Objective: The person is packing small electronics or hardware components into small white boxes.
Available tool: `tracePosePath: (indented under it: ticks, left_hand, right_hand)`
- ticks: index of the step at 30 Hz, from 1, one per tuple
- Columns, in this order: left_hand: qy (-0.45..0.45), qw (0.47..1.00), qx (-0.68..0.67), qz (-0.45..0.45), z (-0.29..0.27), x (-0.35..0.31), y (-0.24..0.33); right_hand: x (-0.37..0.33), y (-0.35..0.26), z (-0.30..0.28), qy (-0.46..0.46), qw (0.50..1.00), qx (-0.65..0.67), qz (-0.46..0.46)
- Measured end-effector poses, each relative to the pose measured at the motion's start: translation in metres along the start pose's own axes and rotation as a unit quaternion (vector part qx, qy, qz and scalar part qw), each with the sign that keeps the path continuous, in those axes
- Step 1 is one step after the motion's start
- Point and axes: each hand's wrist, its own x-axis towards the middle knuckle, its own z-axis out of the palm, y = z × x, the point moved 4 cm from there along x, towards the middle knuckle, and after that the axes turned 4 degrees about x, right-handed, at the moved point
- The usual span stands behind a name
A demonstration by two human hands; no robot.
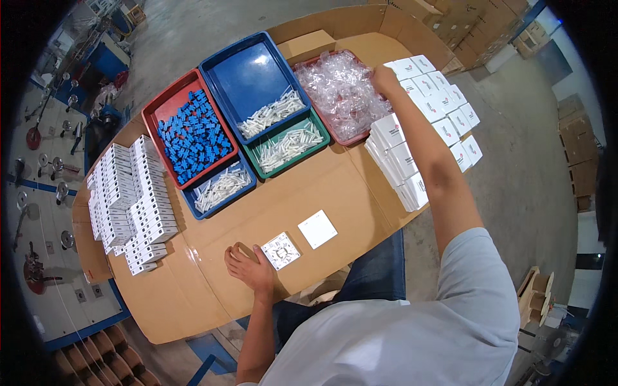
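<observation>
My left hand (250, 267) rests on the cardboard tabletop, fingers apart and slightly bent. Its thumb is close beside a white square plate (280, 251) with molded detail on its upturned face. To the right lies a smooth white square cover (317, 229), apart from the plate. Stretched far forward, my right hand (385, 82) is between the red tray of clear plastic pieces (341, 90) and the stacks of white square packages (428, 90). The fingers of that hand are mostly hidden, so what they grip, if anything, does not show.
A red tray holds blue parts (193, 135). Blue (248, 71) and green (318, 145) trays hold white slender pieces, as does a smaller blue tray (222, 190). Stacked white boxes (132, 199) stand at left. A raised cardboard rim (335, 22) borders the far side.
</observation>
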Motion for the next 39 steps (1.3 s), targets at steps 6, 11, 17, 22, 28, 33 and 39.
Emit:
tracePosePath:
  ticks: [6,11,17,22,28,33,39]
  left_hand:
    - [0.007,1.000,0.025,-0.018,-0.004,-0.004,-0.015]
    - [0.004,1.000,0.013,-0.012,0.000,-0.004,-0.012]
    - [0.012,1.000,0.008,-0.010,-0.005,-0.003,-0.010]
    - [0.000,1.000,0.003,-0.010,-0.004,-0.003,-0.011]
    - [0.013,1.000,0.009,-0.008,-0.003,-0.006,-0.015]
    - [0.022,1.000,0.011,-0.007,-0.004,-0.006,-0.015]
    - [0.030,1.000,-0.002,-0.005,-0.002,-0.006,-0.017]
  right_hand:
    - [-0.049,-0.058,0.003,-0.142,0.977,0.115,0.108]
    - [-0.034,-0.032,0.011,-0.107,0.983,0.110,0.105]
    - [-0.026,-0.023,0.005,0.134,0.989,-0.001,-0.068]
    - [-0.025,-0.007,-0.009,0.061,0.993,0.083,0.053]
    - [-0.046,-0.008,-0.034,0.092,0.979,0.172,0.064]
    - [-0.066,-0.014,-0.042,0.037,0.942,0.306,0.130]
    - [-0.108,-0.035,-0.058,0.025,0.912,0.400,0.085]
